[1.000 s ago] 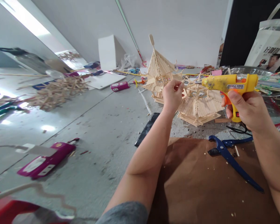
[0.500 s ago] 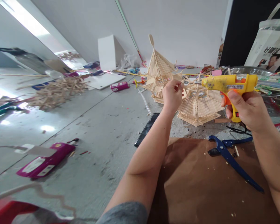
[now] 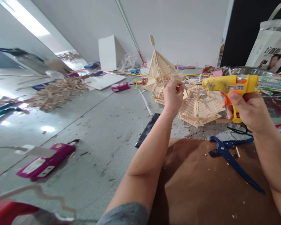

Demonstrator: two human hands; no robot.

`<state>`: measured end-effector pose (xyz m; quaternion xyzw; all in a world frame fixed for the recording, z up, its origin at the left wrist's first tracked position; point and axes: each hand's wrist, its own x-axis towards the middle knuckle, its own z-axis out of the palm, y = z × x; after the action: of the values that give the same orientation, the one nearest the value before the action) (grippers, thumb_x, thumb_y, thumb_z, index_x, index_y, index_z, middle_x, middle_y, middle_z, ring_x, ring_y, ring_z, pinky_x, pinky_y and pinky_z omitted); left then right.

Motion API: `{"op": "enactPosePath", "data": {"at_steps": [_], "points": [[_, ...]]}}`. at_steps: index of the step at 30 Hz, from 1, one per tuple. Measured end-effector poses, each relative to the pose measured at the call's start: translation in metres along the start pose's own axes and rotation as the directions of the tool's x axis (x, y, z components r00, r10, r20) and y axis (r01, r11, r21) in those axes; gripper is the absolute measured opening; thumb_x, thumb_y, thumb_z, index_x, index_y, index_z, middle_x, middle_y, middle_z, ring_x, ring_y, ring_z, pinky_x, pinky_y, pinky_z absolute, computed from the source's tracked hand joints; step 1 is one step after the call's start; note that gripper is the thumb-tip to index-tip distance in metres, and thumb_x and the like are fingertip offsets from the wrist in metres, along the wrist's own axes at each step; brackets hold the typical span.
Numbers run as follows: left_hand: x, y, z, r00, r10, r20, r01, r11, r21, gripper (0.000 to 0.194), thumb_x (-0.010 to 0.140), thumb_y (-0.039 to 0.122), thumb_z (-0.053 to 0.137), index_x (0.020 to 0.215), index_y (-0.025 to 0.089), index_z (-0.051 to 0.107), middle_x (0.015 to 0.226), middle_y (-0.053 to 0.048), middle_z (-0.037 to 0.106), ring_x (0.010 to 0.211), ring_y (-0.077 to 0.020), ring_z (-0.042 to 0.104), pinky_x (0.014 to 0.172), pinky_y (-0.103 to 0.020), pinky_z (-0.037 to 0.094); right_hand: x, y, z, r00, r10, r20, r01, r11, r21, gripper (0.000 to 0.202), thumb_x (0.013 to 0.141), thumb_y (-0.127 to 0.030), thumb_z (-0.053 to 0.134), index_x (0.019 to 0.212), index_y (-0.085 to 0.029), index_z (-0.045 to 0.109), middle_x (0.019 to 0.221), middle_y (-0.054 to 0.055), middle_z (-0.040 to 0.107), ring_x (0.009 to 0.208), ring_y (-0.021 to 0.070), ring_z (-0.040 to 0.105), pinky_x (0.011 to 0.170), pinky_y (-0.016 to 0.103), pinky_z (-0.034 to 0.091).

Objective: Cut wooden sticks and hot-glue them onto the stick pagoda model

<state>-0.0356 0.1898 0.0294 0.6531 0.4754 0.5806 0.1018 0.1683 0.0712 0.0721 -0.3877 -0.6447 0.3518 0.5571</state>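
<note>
My right hand [image 3: 253,109] is wrapped round the handle of a yellow hot glue gun [image 3: 229,83], its nozzle pointing left. Just left of the nozzle, my left hand [image 3: 173,95] is closed in a pinch; whatever lies between its fingertips is too small to make out. Behind both hands stands a pagoda-like model made of thin wooden sticks, with a pointed roof [image 3: 160,64] at the left. A lower ribbed roof section [image 3: 199,107] is at the right, below the nozzle. My left hand covers part of the model.
Blue cutters [image 3: 234,165] lie on a brown sheet [image 3: 208,193]. A black phone [image 3: 147,129] is beside my left forearm. At left are a purple power strip [image 3: 43,161] and a pile of wooden sticks [image 3: 58,92]. A white bag [image 3: 269,40] stands at back right.
</note>
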Motion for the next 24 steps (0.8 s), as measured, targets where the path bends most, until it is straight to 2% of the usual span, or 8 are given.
{"op": "enactPosePath", "data": {"at_steps": [7, 13, 17, 20, 24], "points": [[-0.001, -0.001, 0.000, 1.000, -0.009, -0.001, 0.010, 1.000, 0.009, 0.009, 0.073, 0.012, 0.052, 0.067, 0.018, 0.056, 0.066, 0.001, 0.055, 0.054, -0.0071, 0.052, 0.055, -0.022, 0.042, -0.001, -0.001, -0.001, 1.000, 0.001, -0.007, -0.001, 1.000, 0.000, 0.027, 0.082, -0.043, 0.056, 0.077, -0.017, 0.054, 0.065, -0.003, 0.057, 0.037, 0.0040, 0.049, 0.033, 0.017, 0.038], [-0.004, 0.000, -0.001, 0.994, -0.110, 0.001, 0.110, 0.992, -0.062, 0.014, 0.082, 0.030, 0.052, 0.082, 0.019, 0.061, 0.061, 0.001, 0.056, 0.053, -0.0083, 0.055, 0.051, -0.021, 0.044, -0.001, 0.001, -0.001, 1.000, -0.007, -0.011, 0.007, 1.000, -0.005, 0.026, 0.082, -0.044, 0.056, 0.077, -0.018, 0.055, 0.065, -0.003, 0.057, 0.037, 0.0041, 0.049, 0.033, 0.017, 0.038], [-0.005, 0.006, -0.005, 0.984, -0.180, -0.010, 0.177, 0.972, -0.158, 0.018, 0.087, 0.032, 0.047, 0.087, 0.019, 0.059, 0.070, 0.000, 0.059, 0.054, -0.0066, 0.056, 0.047, -0.017, 0.043, 0.000, 0.002, -0.003, 1.000, -0.013, -0.013, 0.013, 1.000, 0.011, 0.025, 0.082, -0.043, 0.056, 0.077, -0.019, 0.056, 0.067, -0.003, 0.059, 0.037, 0.0039, 0.050, 0.034, 0.017, 0.038], [-0.005, 0.009, -0.010, 0.985, -0.164, -0.058, 0.152, 0.974, -0.168, 0.016, 0.087, 0.029, 0.047, 0.086, 0.019, 0.058, 0.072, -0.001, 0.058, 0.056, -0.0062, 0.054, 0.047, -0.016, 0.043, 0.000, 0.001, -0.004, 1.000, -0.017, -0.021, 0.017, 1.000, 0.003, 0.026, 0.082, -0.043, 0.056, 0.076, -0.018, 0.057, 0.073, -0.001, 0.062, 0.037, 0.0039, 0.050, 0.033, 0.018, 0.037], [-0.006, 0.012, -0.016, 0.982, -0.075, -0.171, 0.051, 0.989, -0.142, 0.014, 0.087, 0.028, 0.047, 0.089, 0.019, 0.058, 0.080, -0.002, 0.059, 0.060, -0.0066, 0.053, 0.051, -0.016, 0.045, 0.000, -0.001, -0.006, 0.998, -0.010, -0.069, 0.012, 1.000, 0.022, 0.027, 0.081, -0.044, 0.057, 0.078, -0.017, 0.058, 0.078, 0.002, 0.065, 0.038, 0.0053, 0.051, 0.034, 0.021, 0.037]]}}
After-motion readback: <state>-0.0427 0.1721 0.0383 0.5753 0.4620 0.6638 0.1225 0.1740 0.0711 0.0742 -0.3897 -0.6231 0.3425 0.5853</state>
